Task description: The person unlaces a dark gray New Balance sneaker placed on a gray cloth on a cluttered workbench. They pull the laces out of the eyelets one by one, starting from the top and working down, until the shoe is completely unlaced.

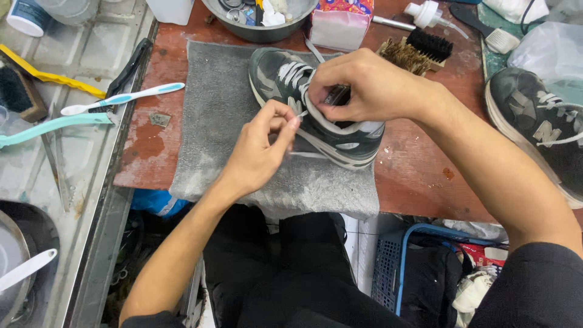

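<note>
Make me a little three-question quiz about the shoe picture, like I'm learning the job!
1. True or false: the grey sneaker lies on a grey towel.
2. Which hand pinches the white lace end?
A. left hand
B. right hand
C. neither
3. Fill in: the second sneaker sits at the ____ edge of the wooden table.

Key:
1. True; the sneaker rests on the towel.
2. A; the left hand's grip closes on the lace, while the right hand steadies the sneaker's collar.
3. right
</note>
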